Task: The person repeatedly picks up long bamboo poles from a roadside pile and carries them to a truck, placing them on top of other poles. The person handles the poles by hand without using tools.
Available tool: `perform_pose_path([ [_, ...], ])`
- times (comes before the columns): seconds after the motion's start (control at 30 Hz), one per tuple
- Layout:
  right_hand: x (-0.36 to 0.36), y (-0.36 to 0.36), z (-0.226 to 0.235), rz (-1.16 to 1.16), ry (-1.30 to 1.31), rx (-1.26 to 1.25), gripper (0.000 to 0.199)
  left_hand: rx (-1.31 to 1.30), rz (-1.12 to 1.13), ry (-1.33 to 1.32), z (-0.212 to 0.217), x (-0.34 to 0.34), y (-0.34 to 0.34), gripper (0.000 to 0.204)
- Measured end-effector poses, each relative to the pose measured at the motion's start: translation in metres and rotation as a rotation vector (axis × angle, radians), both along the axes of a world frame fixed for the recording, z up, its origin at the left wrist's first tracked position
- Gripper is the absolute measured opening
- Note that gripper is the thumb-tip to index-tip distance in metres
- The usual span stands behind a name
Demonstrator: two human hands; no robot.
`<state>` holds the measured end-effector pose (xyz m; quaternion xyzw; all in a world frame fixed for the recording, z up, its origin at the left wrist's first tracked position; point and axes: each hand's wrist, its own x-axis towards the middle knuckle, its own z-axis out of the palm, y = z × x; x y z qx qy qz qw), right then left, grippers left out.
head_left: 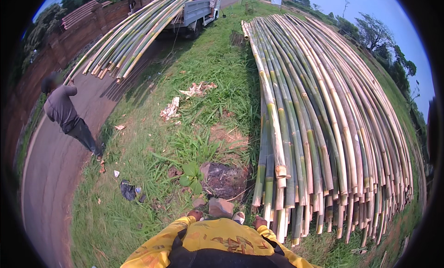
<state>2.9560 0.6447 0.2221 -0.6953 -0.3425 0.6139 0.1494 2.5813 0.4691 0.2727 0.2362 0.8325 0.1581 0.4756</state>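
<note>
My left hand (pixel 195 215) hangs low at my side, above the grass and close to a flat stone. It is small in view, its fingers are foreshortened, and nothing shows in it. My right hand (pixel 260 221) is down beside the near, cut ends of a large stack of bamboo poles (pixel 319 129). Whether it touches a pole, and how its fingers lie, is hard to make out. The poles are green and tan, and run away from me on the right. Yellow sleeves cover both my arms.
At left a person (pixel 69 106) on the paved road has raised hands at bamboo poles (pixel 138 36) jutting from a truck (pixel 196 11). Another person stands by the truck. A dark rock (pixel 225 180), a pale stone (pixel 220 207) and a black plastic bag (pixel 128 190) lie on the grass.
</note>
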Motion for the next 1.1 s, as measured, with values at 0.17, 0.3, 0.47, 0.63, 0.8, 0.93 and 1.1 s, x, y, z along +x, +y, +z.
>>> perform_pose_path([
  [0.17, -0.008, -0.006, 0.038, -0.098, 0.044, -0.047, 0.049, -0.017, -0.01, -0.09, 0.001, -0.004, 0.002, 0.052],
  [0.3, 0.0, -0.006, 0.03, -0.105, 0.055, -0.016, 0.048, 0.005, -0.19, -0.058, 0.002, -0.004, 0.008, 0.054],
  [0.47, -0.002, -0.002, 0.033, -0.032, 0.052, -0.017, 0.048, -0.029, -0.004, -0.094, -0.037, -0.007, 0.007, 0.056],
  [0.63, -0.009, -0.002, 0.041, -0.048, 0.021, -0.038, 0.049, -0.027, 0.074, -0.113, -0.038, -0.006, 0.005, 0.055],
  [0.8, -0.007, 0.0, 0.033, -0.092, 0.065, -0.051, 0.052, 0.028, 0.078, -0.086, -0.03, -0.003, 0.006, 0.054],
  [0.93, -0.008, -0.002, 0.031, -0.084, 0.048, -0.021, 0.051, -0.021, -0.092, 0.032, -0.032, -0.006, 0.004, 0.052],
  [1.1, -0.001, -0.001, 0.027, -0.105, 0.04, -0.041, 0.048, 0.007, -0.004, -0.022, 0.002, 0.006, 0.01, 0.042],
])
